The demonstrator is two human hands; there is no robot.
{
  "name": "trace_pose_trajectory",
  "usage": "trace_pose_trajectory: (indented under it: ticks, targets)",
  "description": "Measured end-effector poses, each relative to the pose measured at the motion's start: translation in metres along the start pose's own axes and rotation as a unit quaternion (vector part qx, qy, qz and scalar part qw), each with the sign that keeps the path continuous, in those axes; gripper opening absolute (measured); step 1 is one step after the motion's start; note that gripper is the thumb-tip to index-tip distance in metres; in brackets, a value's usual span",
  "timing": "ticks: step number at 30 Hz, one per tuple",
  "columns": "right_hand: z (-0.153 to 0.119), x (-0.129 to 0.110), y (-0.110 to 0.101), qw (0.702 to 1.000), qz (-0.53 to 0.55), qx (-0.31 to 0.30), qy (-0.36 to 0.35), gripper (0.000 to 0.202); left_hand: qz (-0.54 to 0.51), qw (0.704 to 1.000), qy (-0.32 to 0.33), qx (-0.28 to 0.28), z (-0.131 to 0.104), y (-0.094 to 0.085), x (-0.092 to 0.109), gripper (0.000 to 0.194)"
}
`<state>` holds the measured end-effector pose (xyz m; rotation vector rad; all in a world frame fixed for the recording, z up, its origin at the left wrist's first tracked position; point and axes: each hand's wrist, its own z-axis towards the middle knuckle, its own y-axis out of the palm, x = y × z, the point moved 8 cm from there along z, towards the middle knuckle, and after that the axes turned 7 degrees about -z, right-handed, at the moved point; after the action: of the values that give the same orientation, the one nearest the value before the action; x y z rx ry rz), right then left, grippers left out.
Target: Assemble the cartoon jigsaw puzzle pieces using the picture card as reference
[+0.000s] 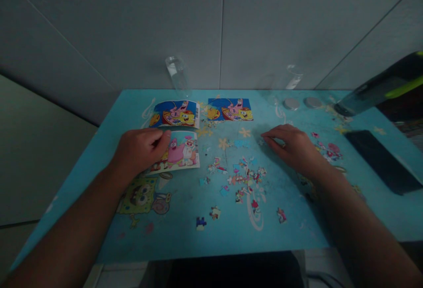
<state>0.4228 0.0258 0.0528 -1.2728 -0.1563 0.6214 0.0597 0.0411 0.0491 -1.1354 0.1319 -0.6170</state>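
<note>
My left hand [142,148] is closed at the left edge of a curled picture card [181,150] with pink and white cartoon figures; its thumb lies over the card. How the fingers meet the card underneath is hidden. Toward the right, my right hand [291,145] is held in a pinch above the table, thumb and forefinger together. Anything between those fingertips is too small to make out. Loose jigsaw pieces [246,175] lie in a pile between the hands, with single ones nearer me, such as a dark blue and cream piece [200,223].
Behind the left hand lies a second curled card [176,114], beside a matching blue puzzle picture [230,109]. Clear tubes [178,74] and two silver lids [291,103] stand along the wall. At right are a dark phone-like slab [383,161] and a bottle [380,85].
</note>
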Motion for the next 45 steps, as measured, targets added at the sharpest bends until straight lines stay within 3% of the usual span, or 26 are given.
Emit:
trace_pose_trajectory:
  ticks: [15,45]
  targets:
    - [-0.0011,-0.0001,0.0028,1.000,-0.006,-0.015,0.002,0.022,-0.007,0.999,-0.027,-0.021,0.0016,0.0013,0.0005,0.047]
    - [-0.0007,-0.0021,0.0035,1.000,-0.007,-0.018,-0.009,0.022,-0.007,1.000,-0.018,-0.019,0.0007,0.0016,0.0014,0.047]
